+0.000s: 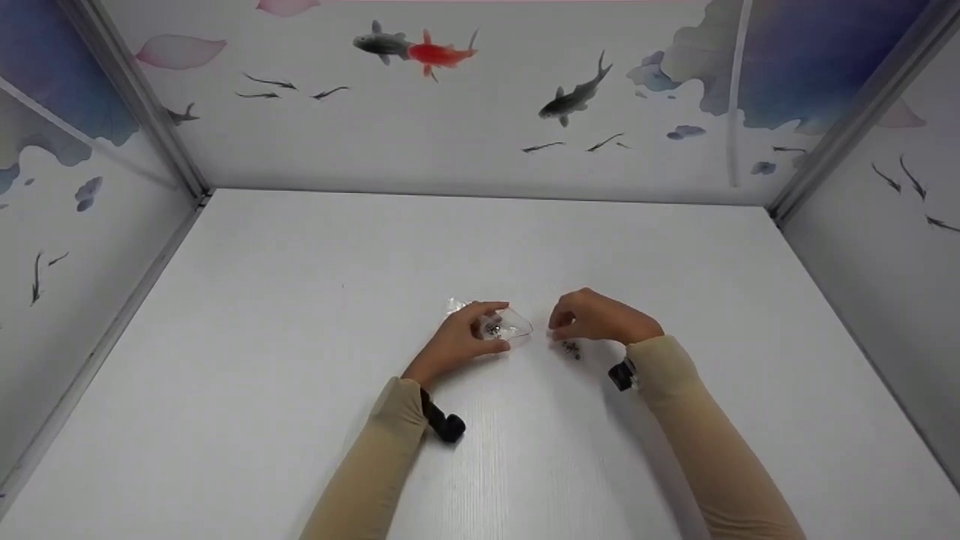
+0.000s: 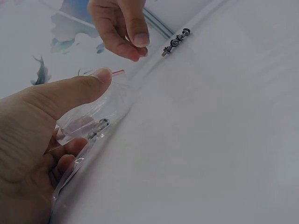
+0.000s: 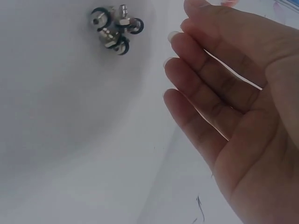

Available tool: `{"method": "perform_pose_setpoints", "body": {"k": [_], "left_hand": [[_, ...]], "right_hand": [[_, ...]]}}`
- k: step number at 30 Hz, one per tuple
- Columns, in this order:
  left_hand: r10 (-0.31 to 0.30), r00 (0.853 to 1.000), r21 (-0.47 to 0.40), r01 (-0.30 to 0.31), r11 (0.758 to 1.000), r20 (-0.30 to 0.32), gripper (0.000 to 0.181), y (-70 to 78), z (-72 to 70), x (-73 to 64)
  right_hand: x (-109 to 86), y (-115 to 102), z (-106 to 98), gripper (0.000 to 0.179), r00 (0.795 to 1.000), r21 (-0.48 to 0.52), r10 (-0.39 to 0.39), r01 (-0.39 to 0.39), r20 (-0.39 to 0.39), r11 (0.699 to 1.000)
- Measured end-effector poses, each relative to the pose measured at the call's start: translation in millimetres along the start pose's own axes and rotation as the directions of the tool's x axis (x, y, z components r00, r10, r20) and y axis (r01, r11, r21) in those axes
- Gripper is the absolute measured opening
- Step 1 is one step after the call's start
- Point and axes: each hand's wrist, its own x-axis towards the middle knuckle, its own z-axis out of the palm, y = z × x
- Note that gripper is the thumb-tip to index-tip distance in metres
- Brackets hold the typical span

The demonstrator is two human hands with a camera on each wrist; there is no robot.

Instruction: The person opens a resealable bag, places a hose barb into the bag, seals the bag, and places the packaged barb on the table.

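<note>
My left hand [image 1: 466, 334] holds a clear plastic zip bag [image 1: 517, 327] by its mouth, thumb on one side and fingers on the other. A red strip edges the bag's opening, which faces right. Inside the bag lie small metal fittings [image 2: 99, 128]. Just right of the bag, my right hand [image 1: 596, 315] hovers with its fingers loosely bent and thumb near the index fingertip; nothing shows between them. A small cluster of silver fittings with dark rings [image 3: 117, 29] lies on the table beside the right fingertips.
The white table [image 1: 360, 240] stretches around both hands. Printed wall panels [image 1: 480, 112] with fish and lotus designs enclose it at the back and sides. A black wrist camera [image 1: 448, 427] sits on the left wrist, another camera [image 1: 622, 375] on the right.
</note>
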Motion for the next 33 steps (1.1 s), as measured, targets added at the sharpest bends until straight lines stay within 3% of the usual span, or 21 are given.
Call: {"method": "perform_pose_setpoints", "body": {"k": [8,18,33], "left_hand": [[-0.025,1.0,0.009,0.025,1.0,0.007,0.062,-1.1,0.7,-0.5],[-0.008,1.0,0.012,0.008,1.0,0.004,0.064,-3.0,1.5,-1.2],[-0.01,1.0,-0.024,0.01,1.0,0.008,0.064,-2.5,0.3,0.3]], "right_hand": [[-4.5,9,3,0.01,1.0,0.015,0.018,-0.018,0.014,1.0],[-4.4,12,8,0.004,0.995,0.009,0.092,-0.093,0.049,0.996],[-3.3,13,7,0.006,0.995,-0.015,0.08,-0.079,0.054,0.997]]}}
